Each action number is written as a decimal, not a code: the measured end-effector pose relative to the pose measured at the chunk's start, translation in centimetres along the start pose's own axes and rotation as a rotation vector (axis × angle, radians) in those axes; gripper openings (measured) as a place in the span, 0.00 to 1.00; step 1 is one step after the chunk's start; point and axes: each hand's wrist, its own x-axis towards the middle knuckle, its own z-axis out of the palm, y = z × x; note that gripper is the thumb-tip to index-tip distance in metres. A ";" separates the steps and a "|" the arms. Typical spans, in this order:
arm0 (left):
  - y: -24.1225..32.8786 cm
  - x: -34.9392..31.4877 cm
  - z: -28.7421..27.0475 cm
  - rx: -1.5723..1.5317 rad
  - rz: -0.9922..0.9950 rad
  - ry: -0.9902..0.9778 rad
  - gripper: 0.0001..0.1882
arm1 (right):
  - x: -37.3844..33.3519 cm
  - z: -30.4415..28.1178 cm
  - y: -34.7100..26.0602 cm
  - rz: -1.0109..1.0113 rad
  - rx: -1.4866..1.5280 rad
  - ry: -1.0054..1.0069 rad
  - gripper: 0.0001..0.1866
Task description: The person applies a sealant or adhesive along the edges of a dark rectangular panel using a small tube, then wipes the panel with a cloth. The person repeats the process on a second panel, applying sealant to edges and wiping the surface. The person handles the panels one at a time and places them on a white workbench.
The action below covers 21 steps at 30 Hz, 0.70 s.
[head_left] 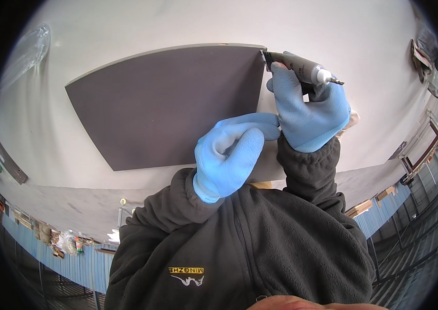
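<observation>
A dark grey tube [301, 67] with a white collar and a narrow brownish tip lies in my right hand [309, 106], which is gloved in light blue. The fingers are closed round the tube, its flat end beside the upper right corner of a panel [162, 108]. This panel is dark grey-brown, with a curved far edge and slanted sides. My left hand [229, 152], in a matching glove, hovers at the panel's lower right part. Its fingers point right toward my right wrist, the thumb held just below them. Nothing shows in that hand; whether it touches the panel is hidden.
The panel lies on a broad pale table [126, 31]. Clear plastic wrap [30, 51] lies at the far left, a dark strip with holes [10, 160] at the left edge. Dark crumpled items [425, 54] sit at the far right.
</observation>
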 end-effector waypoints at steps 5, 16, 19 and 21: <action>-0.3 0.0 -0.1 0.028 0.017 -0.003 0.07 | 0.4 0.0 -0.1 -0.148 -0.156 0.007 0.08; -0.1 0.2 -0.1 0.006 0.014 -0.003 0.07 | 0.3 -1.1 -0.3 -0.196 -0.196 0.046 0.08; -0.1 0.2 -0.1 0.019 0.008 -0.008 0.07 | 0.3 -1.1 0.0 -0.231 -0.195 0.032 0.08; 0.0 0.2 -0.2 0.046 0.022 -0.018 0.07 | 0.1 -1.0 0.1 -0.193 -0.167 0.054 0.08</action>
